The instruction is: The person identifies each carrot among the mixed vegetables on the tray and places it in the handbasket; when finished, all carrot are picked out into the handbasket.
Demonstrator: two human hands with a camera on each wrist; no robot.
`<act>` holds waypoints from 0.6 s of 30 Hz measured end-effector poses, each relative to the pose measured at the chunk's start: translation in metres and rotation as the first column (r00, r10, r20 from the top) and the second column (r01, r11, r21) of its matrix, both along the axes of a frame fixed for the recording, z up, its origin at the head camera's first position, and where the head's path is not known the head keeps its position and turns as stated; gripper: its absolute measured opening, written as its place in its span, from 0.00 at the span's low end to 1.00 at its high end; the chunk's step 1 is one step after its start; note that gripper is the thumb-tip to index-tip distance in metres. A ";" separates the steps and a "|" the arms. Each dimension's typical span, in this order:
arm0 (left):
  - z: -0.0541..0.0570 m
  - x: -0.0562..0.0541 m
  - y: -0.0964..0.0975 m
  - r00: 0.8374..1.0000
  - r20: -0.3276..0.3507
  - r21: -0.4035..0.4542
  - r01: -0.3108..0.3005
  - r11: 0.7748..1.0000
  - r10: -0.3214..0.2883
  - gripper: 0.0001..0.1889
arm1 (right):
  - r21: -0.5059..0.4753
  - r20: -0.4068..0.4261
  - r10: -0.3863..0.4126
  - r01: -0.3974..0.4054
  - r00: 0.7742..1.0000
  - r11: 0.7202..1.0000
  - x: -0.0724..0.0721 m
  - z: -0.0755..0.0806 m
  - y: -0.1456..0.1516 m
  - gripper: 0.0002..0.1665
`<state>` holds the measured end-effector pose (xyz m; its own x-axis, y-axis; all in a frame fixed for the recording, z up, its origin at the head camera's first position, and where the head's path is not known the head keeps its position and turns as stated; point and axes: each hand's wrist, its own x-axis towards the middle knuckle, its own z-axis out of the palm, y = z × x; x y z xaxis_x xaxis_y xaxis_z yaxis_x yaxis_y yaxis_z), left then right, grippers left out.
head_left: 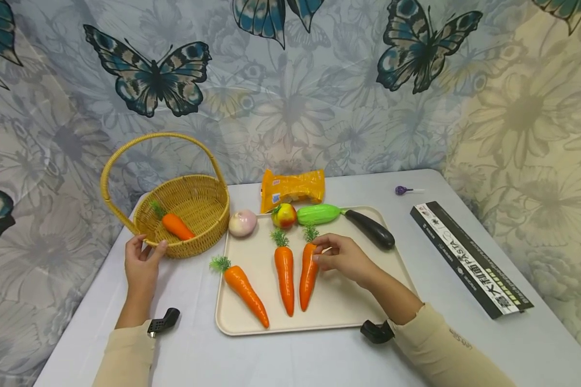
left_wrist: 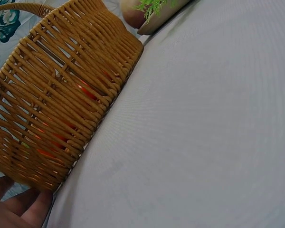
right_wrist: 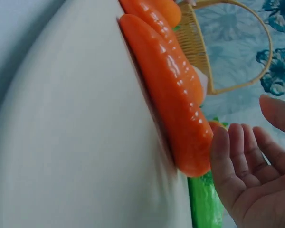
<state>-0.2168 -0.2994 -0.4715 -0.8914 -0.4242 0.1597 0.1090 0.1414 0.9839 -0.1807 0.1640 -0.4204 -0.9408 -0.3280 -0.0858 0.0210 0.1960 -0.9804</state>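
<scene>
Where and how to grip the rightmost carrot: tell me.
Probably pinch the carrot around its thick end, just below the green top, from the right: it lies on the tray, tapers towards its near end, and has another carrot close on its left.

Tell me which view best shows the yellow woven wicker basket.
The head view: it shows the yellow woven wicker basket from above, handle and inside included. Left wrist gives mostly its outer wall; right wrist, its handle and some wall.

rightmost carrot [head_left: 307, 282]: orange, lying on tray [head_left: 348, 301] | basket [head_left: 204, 196]: yellow wicker, handle up, another carrot [head_left: 177, 226] inside
</scene>
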 end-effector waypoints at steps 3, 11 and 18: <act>-0.001 0.000 0.001 1.000 0.000 0.004 -0.007 1.000 0.007 0.34 | 0.001 0.006 -0.015 0.015 1.000 1.000 0.002 -0.002 0.003 0.23; 0.002 -0.005 0.002 1.000 0.016 0.001 0.011 1.000 -0.011 0.35 | 0.108 0.023 -0.091 0.088 0.996 0.990 0.001 -0.010 0.011 0.21; 0.004 -0.002 0.002 1.000 0.027 0.008 -0.004 1.000 0.003 0.34 | 0.315 0.034 -0.140 0.122 0.990 0.941 -0.007 -0.014 0.005 0.30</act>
<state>-0.2184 -0.2974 -0.4671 -0.8939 -0.4284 0.1319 0.0814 0.1341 0.9876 -0.1882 0.1693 -0.4344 -0.9646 -0.1506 -0.2165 0.1193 0.4828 -0.8676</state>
